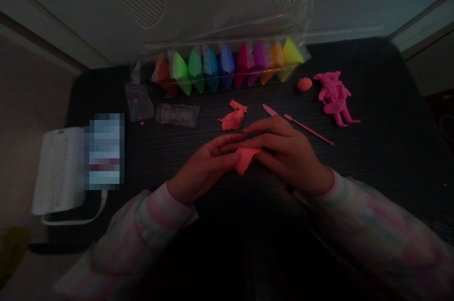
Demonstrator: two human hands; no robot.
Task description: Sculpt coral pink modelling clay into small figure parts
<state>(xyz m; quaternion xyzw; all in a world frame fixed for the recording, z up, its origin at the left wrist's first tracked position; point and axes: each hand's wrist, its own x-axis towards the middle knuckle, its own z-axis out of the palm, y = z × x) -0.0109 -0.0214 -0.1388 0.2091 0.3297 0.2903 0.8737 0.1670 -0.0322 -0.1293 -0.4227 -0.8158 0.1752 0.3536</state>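
Between my two hands is a thin, flattened piece of orange-pink modelling clay. My left hand pinches its left edge between thumb and fingers. From the right, my right hand grips the upper edge, its fingers lying over the clay. Just beyond my fingertips lies a torn lump of the same clay. A pink pointed modelling tool is partly hidden behind my right hand, and a thin pink stick tool lies beside it. A small orange clay ball sits farther right, near a pink clay figure.
Several coloured clay packets stand in a row in clear plastic along the back of the black table. Two clear wrappers lie at left. A white power bank with a cable is beside a phone with a blurred screen.
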